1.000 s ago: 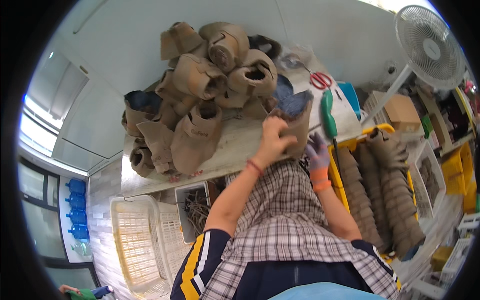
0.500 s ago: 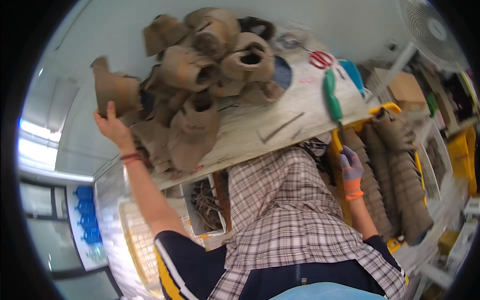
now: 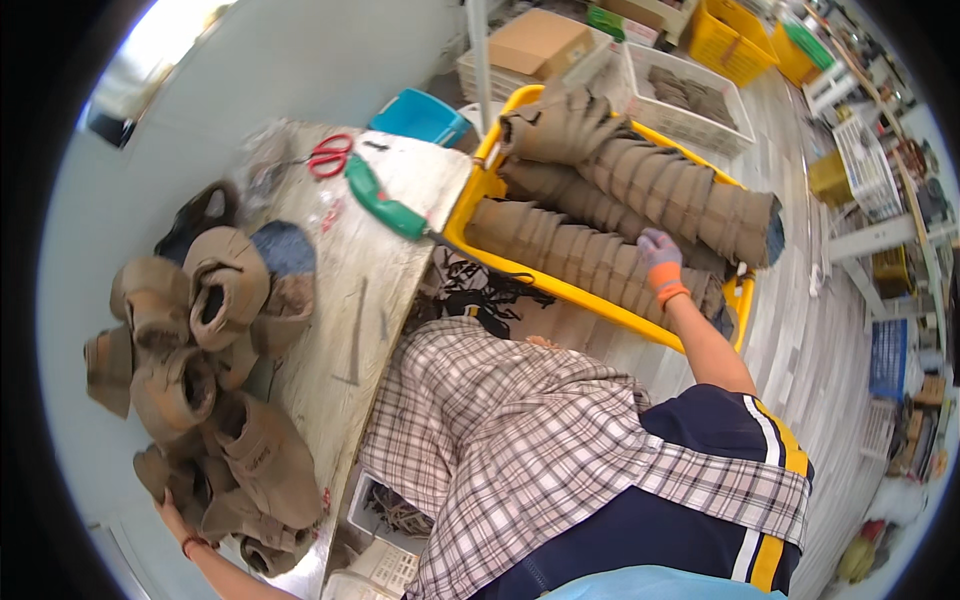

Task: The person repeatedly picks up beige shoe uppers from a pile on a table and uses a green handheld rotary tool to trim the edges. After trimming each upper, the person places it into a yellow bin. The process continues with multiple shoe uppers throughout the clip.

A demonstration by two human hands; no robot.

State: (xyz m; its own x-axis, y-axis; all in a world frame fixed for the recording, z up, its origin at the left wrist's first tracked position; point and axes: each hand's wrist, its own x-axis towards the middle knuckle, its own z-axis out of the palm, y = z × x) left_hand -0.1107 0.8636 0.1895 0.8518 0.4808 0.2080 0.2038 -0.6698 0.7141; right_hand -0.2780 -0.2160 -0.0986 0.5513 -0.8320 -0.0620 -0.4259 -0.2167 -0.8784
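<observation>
A pile of brown shoe uppers (image 3: 262, 455) covers the near left part of the worktable (image 3: 390, 275). At the pile's near left edge my bare left hand (image 3: 174, 518) is closed on one shoe upper (image 3: 150, 470), its thumb showing and its other fingers partly hidden. My right hand (image 3: 662, 262), in a purple and orange glove, lies open over nested rows of shoe uppers (image 3: 570, 245) in a yellow crate (image 3: 585, 301). Its fingers reach onto the rows; no single piece shows lifted in it.
On the table are red-handled scissors (image 3: 331, 156) and a green-handled tool (image 3: 383, 200). A blue bin (image 3: 420, 117) stands past the table's far end. Dark strips (image 3: 480, 285) lie between table and crate. Beyond are a cardboard box (image 3: 535, 45) and a white crate (image 3: 690, 95).
The view has turned right, toward the yellow crate. My right hand has moved from the crate's table-side edge onto the rows inside. My left hand stays at the pile's edge.
</observation>
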